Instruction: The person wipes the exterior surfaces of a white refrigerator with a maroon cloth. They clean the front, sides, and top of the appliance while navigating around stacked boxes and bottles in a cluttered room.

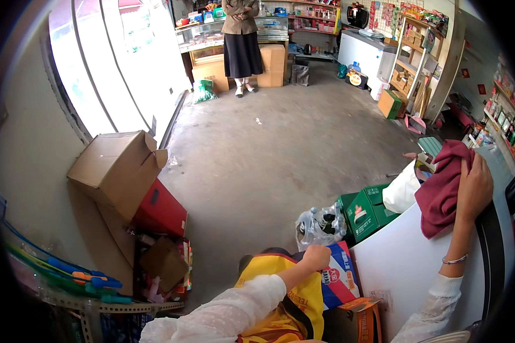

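Observation:
My right hand (pixel 476 188) grips a bunched maroon cloth (pixel 440 193), which hangs down against the upper part of a white appliance (pixel 405 257) that looks like a chest freezer. A silver bracelet (pixel 455 259) circles my right wrist. In front of my body my left hand (pixel 317 258) is curled into a loose fist, with nothing seen in it; its palm side is hidden. Below that hand is the yellow apron (pixel 268 270) I wear, and just beyond it a blue, white and red carton (pixel 339 274).
Beside the appliance stand a green carton (pixel 367 214), a white bag (pixel 401 188), a clear plastic bag with bottles (pixel 322 225) and an orange box (pixel 365 317). Cardboard boxes (pixel 111 167) are stacked at left over a red box (pixel 163 210). A person (pixel 242 47) stands by the glass counter (pixel 201 36).

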The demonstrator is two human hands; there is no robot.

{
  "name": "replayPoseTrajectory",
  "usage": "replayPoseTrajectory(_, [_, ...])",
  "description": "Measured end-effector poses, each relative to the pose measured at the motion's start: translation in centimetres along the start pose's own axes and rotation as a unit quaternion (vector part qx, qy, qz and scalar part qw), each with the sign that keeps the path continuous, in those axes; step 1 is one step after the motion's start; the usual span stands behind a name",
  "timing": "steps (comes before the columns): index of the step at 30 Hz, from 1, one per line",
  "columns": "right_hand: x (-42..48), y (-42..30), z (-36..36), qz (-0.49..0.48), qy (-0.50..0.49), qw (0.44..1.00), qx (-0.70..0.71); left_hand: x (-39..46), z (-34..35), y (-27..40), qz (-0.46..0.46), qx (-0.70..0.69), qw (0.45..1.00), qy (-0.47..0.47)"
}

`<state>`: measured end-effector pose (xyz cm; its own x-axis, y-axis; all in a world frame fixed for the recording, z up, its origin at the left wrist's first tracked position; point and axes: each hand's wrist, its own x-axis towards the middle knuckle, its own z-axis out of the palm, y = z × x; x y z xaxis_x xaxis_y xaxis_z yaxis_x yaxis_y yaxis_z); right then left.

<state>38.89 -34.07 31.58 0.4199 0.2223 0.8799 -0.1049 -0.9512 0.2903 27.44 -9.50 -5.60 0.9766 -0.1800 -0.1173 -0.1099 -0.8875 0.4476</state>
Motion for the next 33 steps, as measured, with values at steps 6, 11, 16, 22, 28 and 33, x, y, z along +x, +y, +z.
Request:
replayPoseTrajectory(6, [-0.1,-0.7,0.3,0.012,-0.010,1.000,-0.011,-0.8,-0.5,0.3,-0.017,0.006,1.000,0.006])
replayPoseTrajectory(11, [-0.5,-1.5,0.1,-0.003,-0.034,0.999,0.023,-1.5,-0.5,-0.1,-0.043,0.028,0.999,-0.011])
replayPoseTrajectory(16, [0.3,0.3,-1.8,-0.013,-0.032,0.999,0.014,-0.7,-1.3,2.3,-0.007,0.041,0.999,-0.001])
replayPoseTrajectory(22, [-0.1,-0.7,-2.6,-0.010,-0.072,0.997,-0.017,-1.4,-1.5,2.2,-0.015,0.056,0.998,-0.005])
replayPoseTrajectory(28, [-0.2,-0.2,-2.4,-0.003,-0.046,0.999,-0.016,-1.2,-1.3,2.8,-0.001,0.064,0.998,0.004])
replayPoseTrajectory(33, [0.4,-2.4,-1.6,0.018,-0.030,0.999,-0.008,-2.0,-0.1,1.6,0.014,0.083,0.996,0.017])
